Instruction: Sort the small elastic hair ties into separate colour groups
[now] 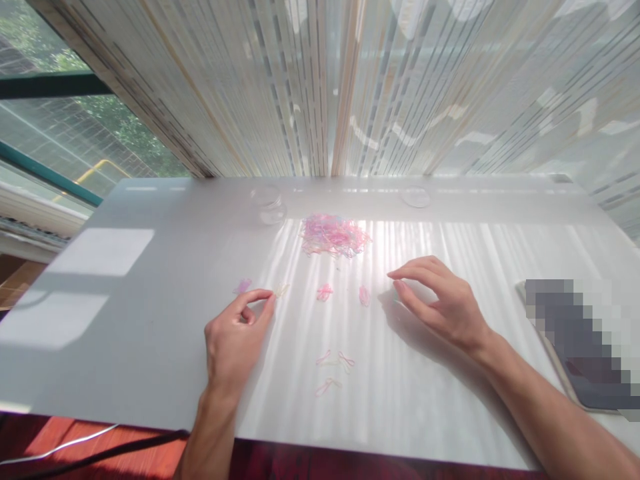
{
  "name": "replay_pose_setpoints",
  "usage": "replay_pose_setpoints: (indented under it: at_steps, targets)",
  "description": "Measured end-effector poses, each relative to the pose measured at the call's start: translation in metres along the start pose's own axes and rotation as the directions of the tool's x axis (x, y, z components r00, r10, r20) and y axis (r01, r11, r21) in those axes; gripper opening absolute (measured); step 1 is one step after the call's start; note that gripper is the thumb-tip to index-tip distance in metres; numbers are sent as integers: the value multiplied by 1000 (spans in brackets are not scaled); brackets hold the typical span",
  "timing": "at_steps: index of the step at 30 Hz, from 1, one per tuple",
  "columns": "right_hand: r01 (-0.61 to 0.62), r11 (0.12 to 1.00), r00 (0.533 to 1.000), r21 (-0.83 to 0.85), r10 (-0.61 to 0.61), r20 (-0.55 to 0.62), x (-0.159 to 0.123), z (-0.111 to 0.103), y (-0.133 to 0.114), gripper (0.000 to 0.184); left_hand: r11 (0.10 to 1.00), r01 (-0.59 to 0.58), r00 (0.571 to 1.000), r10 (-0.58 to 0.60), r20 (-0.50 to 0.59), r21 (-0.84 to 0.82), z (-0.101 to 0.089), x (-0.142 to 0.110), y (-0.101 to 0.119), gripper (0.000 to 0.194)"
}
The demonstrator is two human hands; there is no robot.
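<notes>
My left hand [237, 333] is closed in a pinch, thumb and index fingertips together at the edge of a small pile of yellow rubber bands [283, 290]. Whatever it pinches, if anything, is too small to make out. Just beyond it lies a purple bunch of bands [243, 286]. My right hand [443, 303] hovers over the table with thumb and index slightly apart, nothing visible between them. Left of it are a pink bunch [365, 296] and a brighter pink bunch [325, 292]. A large mixed heap of thin rubber bands [334, 235] sits farther back.
Several loose bands [329, 386] lie near the front of the white table [170, 373]. A clear round container [270, 205] stands at the back left, a clear lid [416, 197] at the back right. A phone-like dark device [583, 377] rests at right. Striped curtains [310, 87] hang behind.
</notes>
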State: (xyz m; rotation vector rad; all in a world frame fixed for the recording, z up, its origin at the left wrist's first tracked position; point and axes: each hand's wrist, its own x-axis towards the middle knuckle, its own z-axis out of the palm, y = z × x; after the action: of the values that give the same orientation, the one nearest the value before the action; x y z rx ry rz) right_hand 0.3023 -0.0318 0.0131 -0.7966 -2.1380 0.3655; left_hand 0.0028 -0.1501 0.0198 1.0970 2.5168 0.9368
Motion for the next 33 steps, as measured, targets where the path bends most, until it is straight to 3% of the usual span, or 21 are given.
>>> replay_pose_setpoints:
  at_steps: [4, 16, 24, 28, 33]
  targets:
    - [-77, 997, 997, -21, 77, 8, 2, -1, 2, 17, 1000, 4, 1000, -4, 30, -6, 3, 2, 0, 24]
    - [-131, 991, 991, 18, 131, 13, 2, 2, 3, 16, 999, 19, 997, -17, 71, -32, -1, 1, -1, 27]
    - [-127, 991, 992, 36, 127, 15, 1, 5, 3, 13, 990, -104, 993, 98, 62, 96, 5, 1, 7, 42]
    - [-131, 991, 991, 42, 130, 24, 0, 5, 2, 14, 973, -142, 987, 124, 106, 185, 4, 2, 15, 39]
    - [-137, 990, 990, 46, 135, 38, -1, 4, 3, 16, 975, -140, 985, 120, 121, 175, 3, 2, 14, 33]
